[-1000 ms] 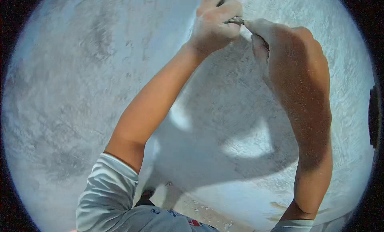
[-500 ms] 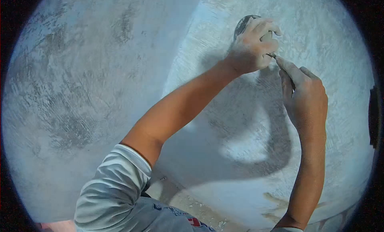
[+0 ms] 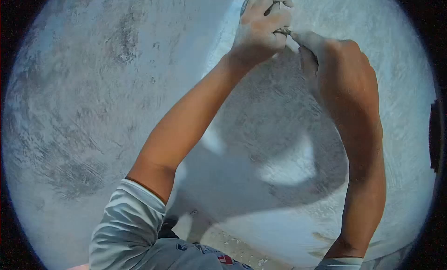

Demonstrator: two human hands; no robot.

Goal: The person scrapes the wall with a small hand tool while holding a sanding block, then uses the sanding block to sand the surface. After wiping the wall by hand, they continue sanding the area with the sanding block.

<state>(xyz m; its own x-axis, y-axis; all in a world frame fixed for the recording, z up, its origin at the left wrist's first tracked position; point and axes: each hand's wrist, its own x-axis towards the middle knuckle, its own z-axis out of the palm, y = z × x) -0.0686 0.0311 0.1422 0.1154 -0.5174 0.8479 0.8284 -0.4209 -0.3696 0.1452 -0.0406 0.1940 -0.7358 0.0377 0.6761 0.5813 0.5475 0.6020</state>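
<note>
My left hand (image 3: 260, 30) is raised near the top of the view, its fingers curled around a dark, rounded thing (image 3: 244, 6). Just a slim edge of it shows at the upper left of the hand; its kind I cannot tell. Close on the right is my right hand (image 3: 321, 51), thumb and forefinger pinched together. A small, thin, dark piece (image 3: 285, 32) bridges the gap between the right fingertips and the base of the left hand. Pale dust coats the fingers of both hands.
A plastered wall (image 3: 279, 107) fills most of the view, with rough grey patches (image 3: 84, 172) at the left and shadows of my arms across the middle. Below are dusty ground (image 3: 233, 246) with bits of debris and my printed clothing (image 3: 195, 253). A dark object (image 3: 435, 135) stands at the right edge.
Both hands have moved up and to the left together, staying close to each other. The rounded dark thing went with the left hand and shows less now. The view has shifted slightly.
</note>
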